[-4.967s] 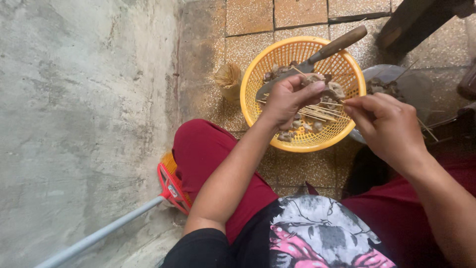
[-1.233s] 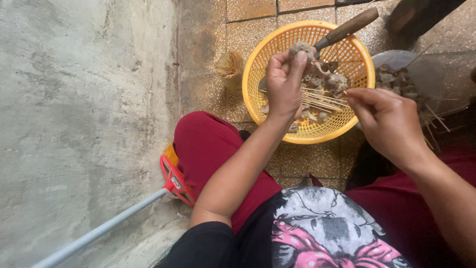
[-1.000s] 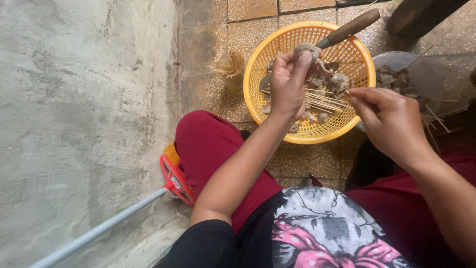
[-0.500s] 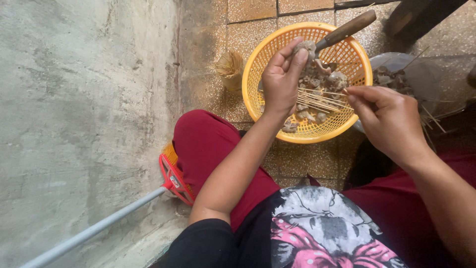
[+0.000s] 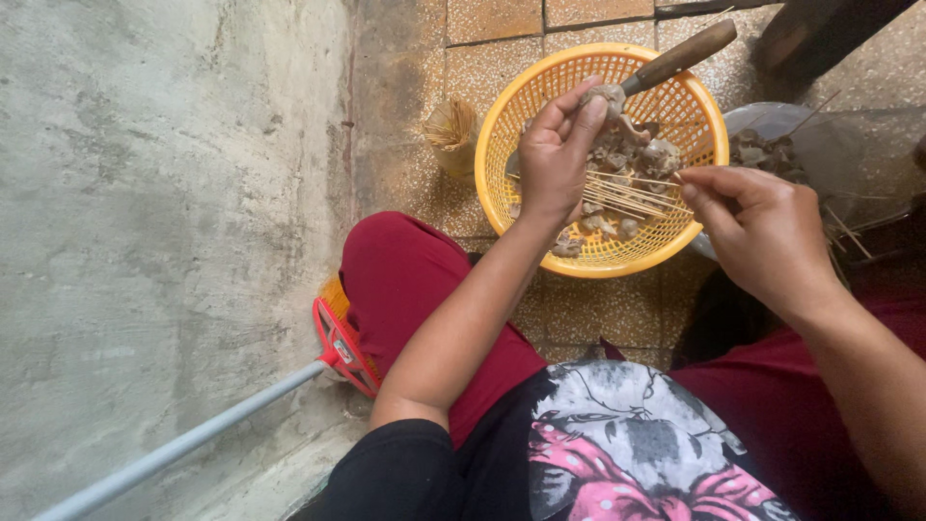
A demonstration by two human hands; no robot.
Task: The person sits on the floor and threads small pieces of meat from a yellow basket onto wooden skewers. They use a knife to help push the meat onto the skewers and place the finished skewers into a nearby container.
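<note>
Nearest you, at six o'clock, your lap in dark red cloth fills the bottom of the view, and at eight o'clock a broom (image 5: 340,338) with a red head and grey handle lies against the concrete wall; keep your left knee from nudging it while you work. Your right hand (image 5: 767,236), at three o'clock, is closed in a pinch: thumb and forefinger grip the butt ends of a bundle of thin bamboo skewers (image 5: 632,193), whose points run toward nine o'clock, out over the yellow plastic basket (image 5: 502,198). I would hold one skewer a little forward of the rest, so that only one point meets the meat, and keep the bundle level and steady. Your left hand (image 5: 555,159), just past centre toward twelve o'clock, is closed around a pale, greyish piece of meat (image 5: 608,95), pinched at the fingertips above the basket. The piece sits well above the skewer points, apart from them, so bring it down to the point rather than lifting the sticks, and keep your fingertips at the sides of the piece, never behind it in the line of the point. Push through the thickest part so it will not tear loose. Below lies the heap of meat pieces (image 5: 641,154) in the basket, and a knife with a wooden handle (image 5: 680,56) rests across the far rim at one o'clock; mind its blade, which is hidden under the heap. Farther off, a small cup of spare skewers (image 5: 451,130) stands at eleven o'clock, and a bag holding more dark pieces (image 5: 762,150) lies at two o'clock.
</note>
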